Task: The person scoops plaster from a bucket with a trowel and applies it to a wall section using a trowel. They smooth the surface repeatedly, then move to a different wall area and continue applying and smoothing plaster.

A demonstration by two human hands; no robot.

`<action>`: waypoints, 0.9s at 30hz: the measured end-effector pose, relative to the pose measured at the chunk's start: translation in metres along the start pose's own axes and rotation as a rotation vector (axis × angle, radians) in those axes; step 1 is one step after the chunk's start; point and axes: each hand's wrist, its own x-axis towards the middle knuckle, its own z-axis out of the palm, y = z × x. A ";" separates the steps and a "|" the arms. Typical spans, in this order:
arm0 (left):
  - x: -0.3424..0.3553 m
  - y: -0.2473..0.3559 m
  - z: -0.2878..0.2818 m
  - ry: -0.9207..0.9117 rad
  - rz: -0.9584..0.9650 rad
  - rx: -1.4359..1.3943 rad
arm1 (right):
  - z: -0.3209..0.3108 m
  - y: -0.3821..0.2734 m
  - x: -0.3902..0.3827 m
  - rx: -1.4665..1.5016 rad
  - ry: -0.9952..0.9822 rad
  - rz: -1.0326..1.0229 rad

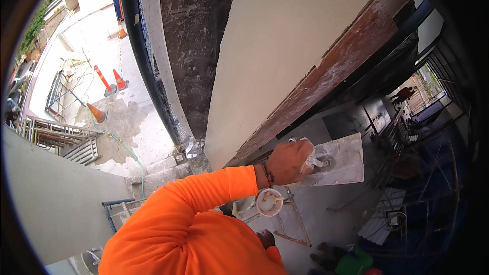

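Observation:
My left hand [288, 163] reaches across from an orange sleeve and grips the handle of a flat plastering trowel [341, 158], whose grey blade is smeared with wet plaster. The blade sits at the lower edge of a smooth cream plastered wall [305, 46], beside a strip of bare red-brown brick [351, 51]. Just below the wrist stands a small white bucket [269, 201] holding pale plaster and a tool. My right hand [266, 238] shows only partly, low by my orange torso. Whether it holds anything is hidden.
I look down from a height. A dark rough column [198, 46] and black pipe [133, 35] run left of the wall. Orange traffic cones [119, 80] stand on pale concrete far below. Scaffold bars [293, 224], a person in green [354, 263] and metal railings [438, 71] lie lower right.

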 end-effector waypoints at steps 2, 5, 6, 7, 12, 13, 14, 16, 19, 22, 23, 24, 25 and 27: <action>-0.037 0.000 0.023 -0.087 -0.175 -0.080 | 0.001 0.007 -0.013 0.030 0.003 0.005; -0.088 -0.013 0.051 -0.174 -0.473 -0.108 | 0.010 0.031 -0.026 0.053 -0.001 -0.006; -0.106 -0.021 0.057 -0.196 -0.585 -0.142 | 0.017 0.042 -0.032 0.063 -0.010 -0.002; -0.124 -0.031 0.063 -0.198 -0.684 -0.174 | 0.024 0.053 -0.035 0.079 -0.022 0.025; -0.220 -0.074 0.078 -0.167 -1.557 -0.829 | 0.061 0.101 -0.048 -0.112 -0.131 0.073; -0.239 -0.081 0.078 -0.162 -1.799 -0.956 | 0.066 0.108 -0.052 -0.140 -0.173 0.108; -0.257 -0.084 0.079 -0.125 -1.815 -1.199 | 0.073 0.111 -0.049 -0.150 -0.160 0.122; -0.291 -0.094 0.081 -0.065 -1.833 -1.642 | 0.079 0.116 -0.033 -0.238 -0.338 0.071; -0.346 -0.107 0.094 -0.042 -1.937 -1.451 | 0.091 0.123 -0.009 -0.074 -0.208 0.124; -0.401 -0.126 0.104 -0.547 -1.379 -1.037 | 0.122 0.124 0.037 -0.017 -0.098 0.183; -0.418 -0.132 0.106 -0.746 -0.960 -0.787 | 0.132 0.125 0.054 0.029 -0.089 0.169; -0.434 -0.141 0.111 -0.720 -1.229 -0.869 | 0.143 0.126 0.072 0.138 -0.086 0.183; -0.448 -0.149 0.115 -0.556 -1.574 -1.022 | 0.156 0.122 0.095 0.109 -0.057 0.192; -0.474 -0.162 0.120 -0.663 -1.232 -0.925 | 0.180 0.115 0.142 0.071 -0.042 0.121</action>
